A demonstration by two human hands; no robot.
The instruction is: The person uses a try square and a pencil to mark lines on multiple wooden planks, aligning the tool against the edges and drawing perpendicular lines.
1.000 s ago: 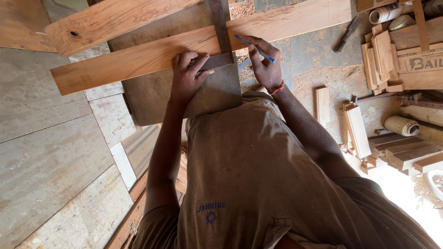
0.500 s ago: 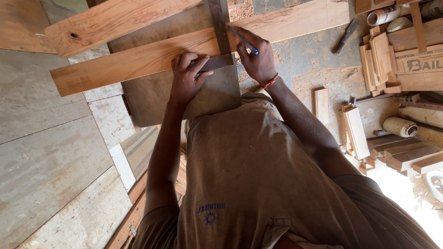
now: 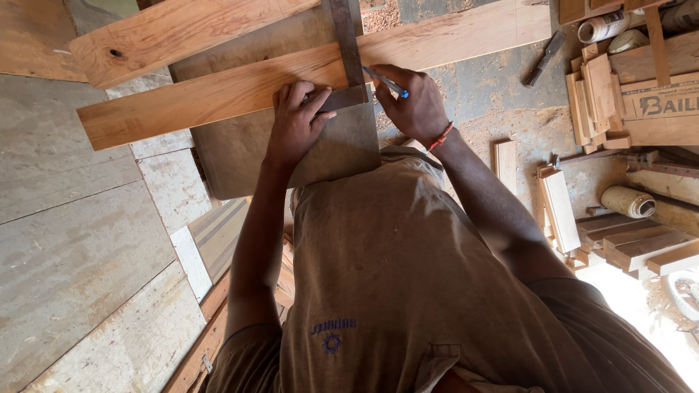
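A long reddish wooden plank (image 3: 218,91) lies slanted across a grey board (image 3: 342,149). A metal try square (image 3: 346,44) lies across the plank, its dark stock against the plank's near edge. My left hand (image 3: 293,120) presses down on that stock and the plank's edge. My right hand (image 3: 409,102) grips a blue pen (image 3: 386,83), whose tip touches the plank just right of the square's blade. A red thread band circles my right wrist.
A second plank (image 3: 175,33) lies behind the first. A chisel (image 3: 546,54) rests on the sawdust-covered floor at upper right. Stacked wood offcuts (image 3: 604,91), a cardboard box (image 3: 666,105) and rolls (image 3: 628,200) crowd the right side. Plywood sheets (image 3: 73,233) cover the left.
My right hand moved the pen from out at the right up along the square's blade, then drew it back toward the plank's near edge. My left hand stayed on the square.
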